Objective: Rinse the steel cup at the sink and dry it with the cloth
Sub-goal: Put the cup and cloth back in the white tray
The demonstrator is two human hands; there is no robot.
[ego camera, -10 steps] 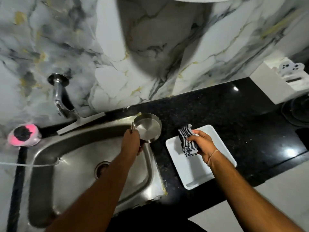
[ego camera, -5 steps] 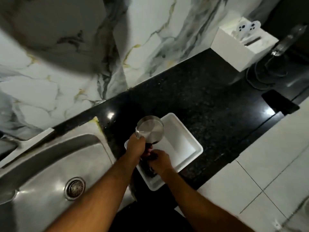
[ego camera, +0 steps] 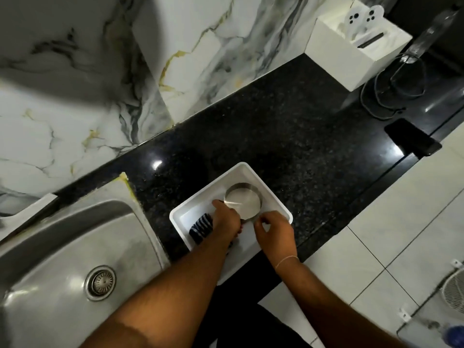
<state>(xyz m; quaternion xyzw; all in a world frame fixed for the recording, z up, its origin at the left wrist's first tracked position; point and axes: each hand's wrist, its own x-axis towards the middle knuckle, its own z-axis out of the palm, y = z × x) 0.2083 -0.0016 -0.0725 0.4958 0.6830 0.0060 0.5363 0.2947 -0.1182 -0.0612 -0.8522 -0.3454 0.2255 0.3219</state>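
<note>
cup in tray, left hand gripping rim

A home kitchen: a stainless steel sink with a drain strainer is set into a polished black granite table, backed by a white marble-patterned wall with grey and gold veins. The floor is pale tile. A white tray sits on the table beside the sink.
</note>
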